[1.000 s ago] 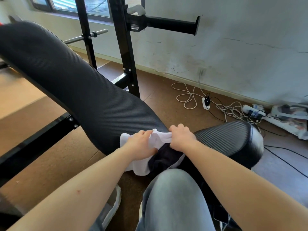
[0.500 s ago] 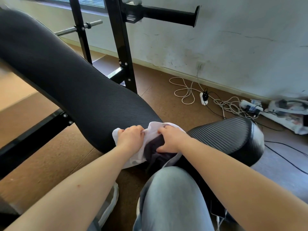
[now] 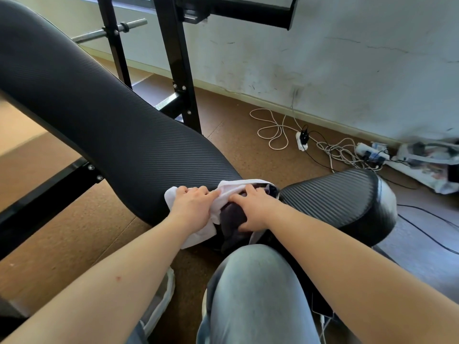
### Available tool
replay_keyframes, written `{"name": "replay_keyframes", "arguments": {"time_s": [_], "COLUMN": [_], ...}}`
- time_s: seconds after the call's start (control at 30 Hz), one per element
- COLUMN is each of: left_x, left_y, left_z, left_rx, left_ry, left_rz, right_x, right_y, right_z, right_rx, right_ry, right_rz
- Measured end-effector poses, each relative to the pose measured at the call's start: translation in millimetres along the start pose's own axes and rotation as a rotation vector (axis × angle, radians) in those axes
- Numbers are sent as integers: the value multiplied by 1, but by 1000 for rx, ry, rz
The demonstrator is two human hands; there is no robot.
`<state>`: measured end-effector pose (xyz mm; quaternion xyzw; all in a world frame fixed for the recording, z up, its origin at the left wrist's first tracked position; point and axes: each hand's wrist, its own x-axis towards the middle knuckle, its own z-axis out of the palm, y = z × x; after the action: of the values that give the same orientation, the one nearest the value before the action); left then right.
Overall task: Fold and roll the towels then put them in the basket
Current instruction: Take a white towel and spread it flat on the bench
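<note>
Big black ribbed backrest pad [image 3: 99, 120] slants from upper L down to centre. Behind it a scuffed pale wall [image 3: 347, 70], and brown floor [image 3: 62, 232] underneath. The smaller seat pad [image 3: 335, 202] sits to the R of centre, same ribbed cover, w/ a narrow gap btw the two pads. Black frame upright [image 3: 177, 70] stands behind the backrest, w/ a steel bar [image 3: 109, 32] at upper L. Person's knee [image 3: 253, 289] in light jeans is bottom centre, just below the gap.

Towels are bunched at the low end of the backrest, over that gap. The white towel [image 3: 198, 234] wraps around a dark towel [image 3: 231, 219]; white corner hangs off the pad edge toward the floor.

Left hand [image 3: 192, 207] is knuckles-up on the white towel, fingers curled onto its far edge, gripping. Right hand [image 3: 253, 209] is cupped over the bundle just beside the L one, fingers bent onto the white fold, thumb on the dark cloth. Both forearms are bare.

White cables [image 3: 273, 132] loop on the floor near the wall, w/ a power strip [image 3: 301, 142] among them.
</note>
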<state>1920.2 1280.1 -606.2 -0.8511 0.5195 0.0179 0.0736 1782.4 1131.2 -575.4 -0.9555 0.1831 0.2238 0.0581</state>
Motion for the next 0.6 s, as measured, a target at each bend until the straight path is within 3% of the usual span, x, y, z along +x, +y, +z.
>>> {"name": "replay_keyframes", "arguments": {"time_s": [0.1, 0.23, 0.37, 0.5, 0.6], "left_x": [-2, -3, 0, -3, -9], "left_y": [7, 12, 12, 11, -1], "left_z": [6, 10, 7, -5, -13], "left_rx": [-44, -61, 68, -115, -458], "left_ry": [78, 46, -8, 20, 53], "left_rz": [-23, 101, 32, -148, -412], "right_x": [3, 4, 1, -4, -7], "right_y": [-1, -5, -3, -4, -4], "right_z": [3, -2, -7, -11, -21], "right_rx": [-35, -34, 29, 124, 284], "right_ry": [-108, -55, 52, 222, 339], "right_rz": [21, 49, 40, 18, -13]}}
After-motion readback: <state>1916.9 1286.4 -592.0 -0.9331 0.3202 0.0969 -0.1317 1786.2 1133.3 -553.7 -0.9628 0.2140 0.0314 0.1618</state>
